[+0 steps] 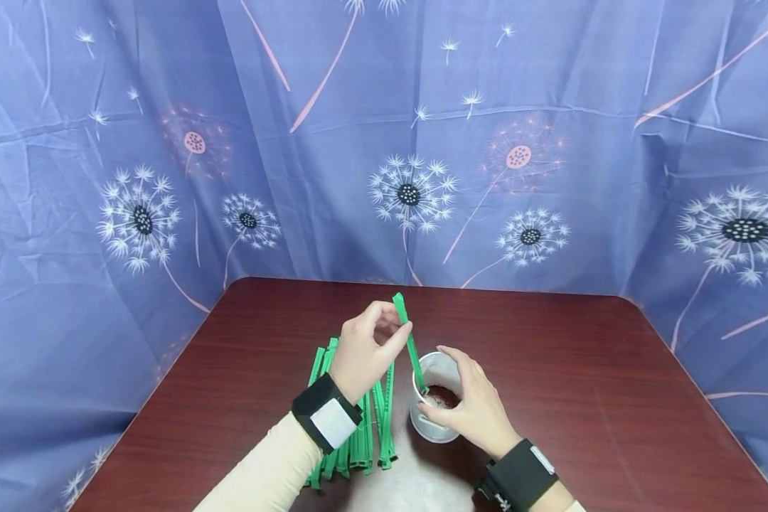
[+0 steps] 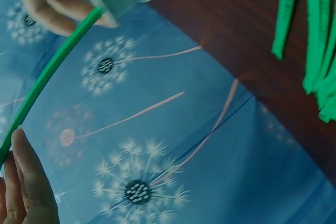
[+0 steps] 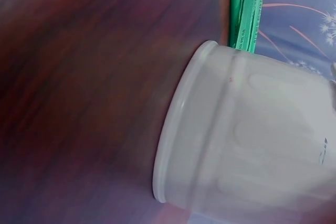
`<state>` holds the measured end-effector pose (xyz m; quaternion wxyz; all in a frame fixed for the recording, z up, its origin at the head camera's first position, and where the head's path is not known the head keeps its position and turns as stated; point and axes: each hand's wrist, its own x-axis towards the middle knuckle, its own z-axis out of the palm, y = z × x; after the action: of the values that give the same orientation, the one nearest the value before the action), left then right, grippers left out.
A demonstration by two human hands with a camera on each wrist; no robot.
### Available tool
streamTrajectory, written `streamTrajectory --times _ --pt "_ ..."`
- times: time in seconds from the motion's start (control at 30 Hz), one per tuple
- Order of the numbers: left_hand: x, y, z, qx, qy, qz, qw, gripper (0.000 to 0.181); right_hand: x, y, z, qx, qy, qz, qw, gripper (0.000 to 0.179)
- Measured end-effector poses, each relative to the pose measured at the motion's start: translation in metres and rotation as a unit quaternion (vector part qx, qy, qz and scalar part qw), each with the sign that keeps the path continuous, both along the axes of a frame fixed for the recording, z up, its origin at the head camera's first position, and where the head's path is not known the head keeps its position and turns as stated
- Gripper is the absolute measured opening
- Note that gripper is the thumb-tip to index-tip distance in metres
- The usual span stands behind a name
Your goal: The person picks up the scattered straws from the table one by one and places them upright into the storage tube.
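The left hand pinched a green stick near its upper end, thumb and fingers curled round it, while the right hand wrapped its fingers about the side of a pale plastic cup that stood on the dark wooden surface. The stick's long axis ran steeply down and a little to the right, from the left hand's fingertips above the cup's far rim to its lower end, which sat inside the cup, in or just over a brownish-red content at the bottom; whether the tip touched that content could not be told. The cup lay just right of the left hand and directly below the stick, so the left hand governed the stick and the right hand only steadied the cup. The left wrist view showed the same stick as a slanting line from the thumb toward the cup, with the blue dandelion cloth behind it. A bundle of like green sticks lay flat on the surface under the left forearm, just beside the cup, their lengths running toward the person. The right wrist view showed the cup's wall close up and blurred.
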<state>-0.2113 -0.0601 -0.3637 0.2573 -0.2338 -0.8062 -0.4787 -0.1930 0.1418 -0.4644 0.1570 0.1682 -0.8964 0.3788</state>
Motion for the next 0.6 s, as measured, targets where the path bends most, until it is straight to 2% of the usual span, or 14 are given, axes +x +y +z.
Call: streamTrajectory --times 0.17,0.3,0.6 --pt "-0.004 0.001 -0.011 -0.041 -0.034 0.019 0.9984 0.014 0.000 0.001 0.001 0.008 0.002 0.001 1.0000 0.091" --pt "-0.005 0.001 -0.019 -0.068 -0.044 0.029 0.9963 0.015 -0.001 0.002 0.001 0.012 0.005 0.001 0.9999 0.091" --pt "-0.007 0.002 -0.038 -0.086 -0.057 0.037 0.9940 0.016 -0.001 0.002 0.001 0.015 -0.003 0.004 0.9999 0.092"
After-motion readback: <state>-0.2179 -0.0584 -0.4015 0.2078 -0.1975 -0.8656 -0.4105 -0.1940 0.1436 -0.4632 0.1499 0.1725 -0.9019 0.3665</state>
